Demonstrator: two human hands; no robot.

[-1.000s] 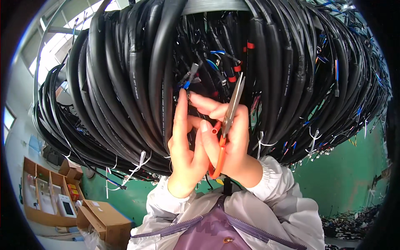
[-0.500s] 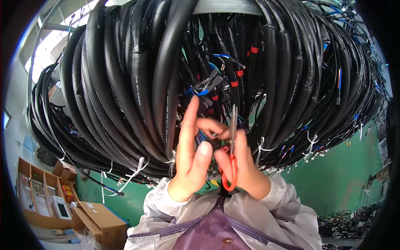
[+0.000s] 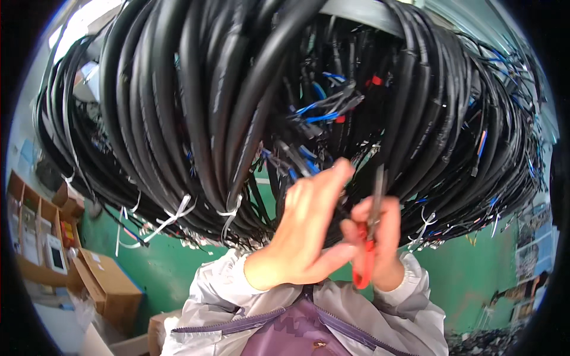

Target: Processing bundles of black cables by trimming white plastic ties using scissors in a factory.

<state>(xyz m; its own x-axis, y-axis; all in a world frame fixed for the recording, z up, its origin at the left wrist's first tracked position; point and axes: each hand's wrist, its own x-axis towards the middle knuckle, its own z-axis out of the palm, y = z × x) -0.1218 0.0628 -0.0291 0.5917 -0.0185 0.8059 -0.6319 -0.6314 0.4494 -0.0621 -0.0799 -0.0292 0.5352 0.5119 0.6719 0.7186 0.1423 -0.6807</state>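
Observation:
Red-handled scissors (image 3: 364, 261) are in my right hand (image 3: 387, 228), their metal blades pointing up and away from me. Just left of them is my left hand (image 3: 306, 222), its fingers stretched out together and its thumb reaching toward the scissors. I see nothing held in that palm, though its far side is hidden. Beyond both hands hang black cable ends with blue wires and dark connectors (image 3: 323, 115), in a gap between bundles of thick black cables (image 3: 199, 107). Motion blurs the fingertips and the blades.
White ties (image 3: 172, 216) bind the cables along their lower side. Thinner wire bundles (image 3: 504, 118) hang at the right. A grey bar (image 3: 362, 13) carries the load at the top. Cardboard boxes (image 3: 110, 285) and a wooden shelf (image 3: 35, 234) stand at lower left.
My right hand has moved right with the scissors, and my left hand has turned and leaned right, fingers now together. The view has shifted, so the cables sit differently in it.

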